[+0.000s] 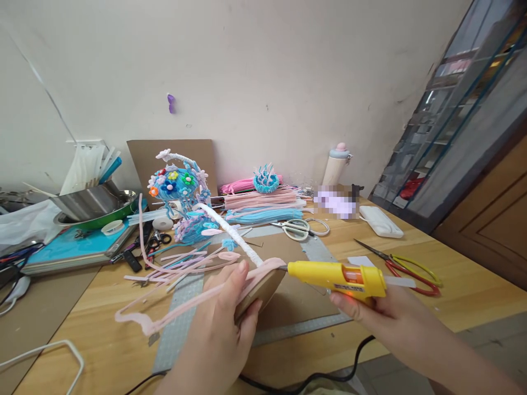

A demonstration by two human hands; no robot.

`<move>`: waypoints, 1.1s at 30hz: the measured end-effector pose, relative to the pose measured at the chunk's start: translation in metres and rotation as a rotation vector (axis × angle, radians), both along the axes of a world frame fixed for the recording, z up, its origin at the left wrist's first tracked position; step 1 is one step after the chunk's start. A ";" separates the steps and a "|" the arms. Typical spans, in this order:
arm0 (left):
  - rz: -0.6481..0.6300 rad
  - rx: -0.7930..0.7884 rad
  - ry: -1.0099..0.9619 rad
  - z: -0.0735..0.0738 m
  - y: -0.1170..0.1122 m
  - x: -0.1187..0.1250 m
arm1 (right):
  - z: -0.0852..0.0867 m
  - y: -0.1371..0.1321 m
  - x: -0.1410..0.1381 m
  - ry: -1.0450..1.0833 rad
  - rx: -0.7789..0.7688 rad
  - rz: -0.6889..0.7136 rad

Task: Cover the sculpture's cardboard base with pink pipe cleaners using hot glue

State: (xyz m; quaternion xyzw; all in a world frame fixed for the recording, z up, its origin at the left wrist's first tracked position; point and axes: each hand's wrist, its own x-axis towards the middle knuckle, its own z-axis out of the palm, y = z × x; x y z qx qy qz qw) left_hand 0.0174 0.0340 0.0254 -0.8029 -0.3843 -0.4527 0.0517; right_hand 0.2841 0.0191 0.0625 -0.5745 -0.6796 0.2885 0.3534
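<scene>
My left hand (218,318) is closed on the edge of a tilted cardboard base (269,293), thumb on top and fingers beneath. Pink pipe cleaner (185,307) covers the base's upper face and trails off to the left in a loose bend. From the base rises a white wrapped stem (234,237), leaning toward a blue pipe-cleaner piece with colourful little flowers (177,184). In my right hand (387,318) is a yellow hot glue gun (315,270). Its nozzle meets the pink pipe cleaner at the base's right edge, and an orange light glows near its grip.
Red-and-yellow-handled scissors (411,274) lie at right, white-handled scissors (296,229) behind the base. Bundles of pink (263,198) and blue pipe cleaners (267,214) sit by the wall. A metal bowl (93,203) stands left. A black cable (321,377) crosses in front.
</scene>
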 end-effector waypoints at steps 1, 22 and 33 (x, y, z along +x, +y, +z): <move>-0.006 0.005 -0.001 0.001 0.000 0.000 | 0.000 0.000 0.000 0.011 -0.004 -0.002; 0.004 -0.062 0.019 0.002 0.000 0.002 | 0.005 -0.008 -0.014 0.142 -0.019 -0.008; -0.007 -0.055 0.030 0.002 -0.001 0.004 | 0.011 -0.015 -0.026 0.231 -0.062 -0.005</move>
